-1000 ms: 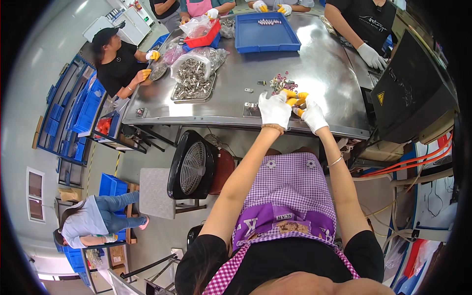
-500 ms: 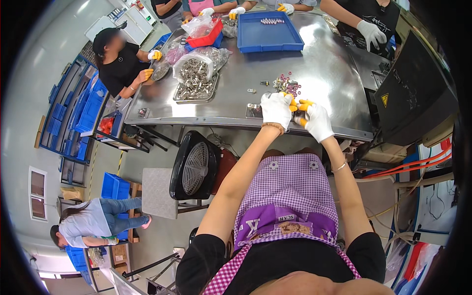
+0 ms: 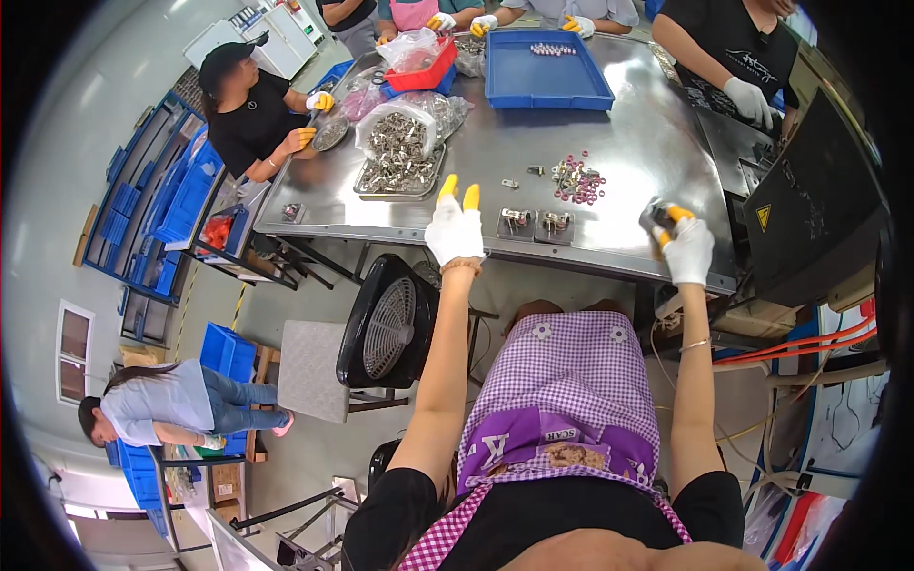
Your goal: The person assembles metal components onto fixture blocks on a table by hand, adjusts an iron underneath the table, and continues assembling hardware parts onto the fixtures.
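Observation:
My left hand (image 3: 455, 228), in a white glove with yellow fingertips, is raised by the table's front edge. Its fingers are stretched apart and hold nothing, pointing toward a metal tray (image 3: 398, 196) heaped with small metal parts (image 3: 400, 157). On the right, my gloved right hand (image 3: 687, 249) grips a small dark metal block (image 3: 657, 215), partly blurred, at the table edge. Between the hands sit two square metal fixtures, a left one (image 3: 515, 224) and a right one (image 3: 554, 226), each carrying small shiny parts. Beyond them lies a loose pile of pink rings and metal pieces (image 3: 577, 181).
The steel table (image 3: 647, 143) also bears a blue tray (image 3: 548, 98), a red bin (image 3: 424, 74) and plastic bags. A dark machine cabinet (image 3: 809, 200) stands at the right. A co-worker (image 3: 243, 114) sits at the left; others work at the far side. A black fan-like chair back (image 3: 388, 324) stands below.
My hands, close together over the fixtures before, have moved apart: the left one leftward with fingers stretched, the right one rightward with the dark block. Both fixtures are now uncovered.

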The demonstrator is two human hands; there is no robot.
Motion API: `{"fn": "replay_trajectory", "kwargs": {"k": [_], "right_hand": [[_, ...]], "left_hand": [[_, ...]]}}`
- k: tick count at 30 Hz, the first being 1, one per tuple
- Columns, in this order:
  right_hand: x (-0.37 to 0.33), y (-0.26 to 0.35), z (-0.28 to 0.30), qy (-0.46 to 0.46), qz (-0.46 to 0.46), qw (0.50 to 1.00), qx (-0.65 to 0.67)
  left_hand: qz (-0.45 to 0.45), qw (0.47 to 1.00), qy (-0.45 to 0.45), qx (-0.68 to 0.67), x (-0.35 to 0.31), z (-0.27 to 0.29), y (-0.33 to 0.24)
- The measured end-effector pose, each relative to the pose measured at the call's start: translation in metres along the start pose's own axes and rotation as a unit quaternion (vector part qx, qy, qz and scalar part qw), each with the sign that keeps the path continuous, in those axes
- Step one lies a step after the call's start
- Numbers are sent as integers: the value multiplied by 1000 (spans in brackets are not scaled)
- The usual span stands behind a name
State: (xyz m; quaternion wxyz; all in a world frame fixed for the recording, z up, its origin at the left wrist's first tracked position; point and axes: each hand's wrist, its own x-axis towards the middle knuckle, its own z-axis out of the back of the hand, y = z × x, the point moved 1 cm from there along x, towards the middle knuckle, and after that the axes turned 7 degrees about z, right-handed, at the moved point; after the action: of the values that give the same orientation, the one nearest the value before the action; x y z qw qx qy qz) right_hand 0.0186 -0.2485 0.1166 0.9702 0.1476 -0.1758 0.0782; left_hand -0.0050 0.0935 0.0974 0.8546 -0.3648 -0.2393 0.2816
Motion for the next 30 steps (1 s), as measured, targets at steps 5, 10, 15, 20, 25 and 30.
{"fn": "replay_trajectory", "kwargs": {"k": [5,10,15,20,25,30], "right_hand": [[36,-66,-31,-74,-97,984,-128],[47,-79,-44,-94,-90,987,-94],[49,-83,-53,-88,-106,984,-117],[49,-79,-48,-87,-106,985,-102],[49,-80,-49,-106,-100,985,-92],[45,-80,-50,-81,-110,985,-102]], "left_hand": [[27,998,21,50,-5,-23,27],[64,993,100,-27,-15,-40,33],[67,994,91,-12,-18,-42,24],[45,990,121,60,-30,-55,5],[-47,990,132,15,-18,-67,-18],[-98,973,21,206,13,-80,-15]]}}
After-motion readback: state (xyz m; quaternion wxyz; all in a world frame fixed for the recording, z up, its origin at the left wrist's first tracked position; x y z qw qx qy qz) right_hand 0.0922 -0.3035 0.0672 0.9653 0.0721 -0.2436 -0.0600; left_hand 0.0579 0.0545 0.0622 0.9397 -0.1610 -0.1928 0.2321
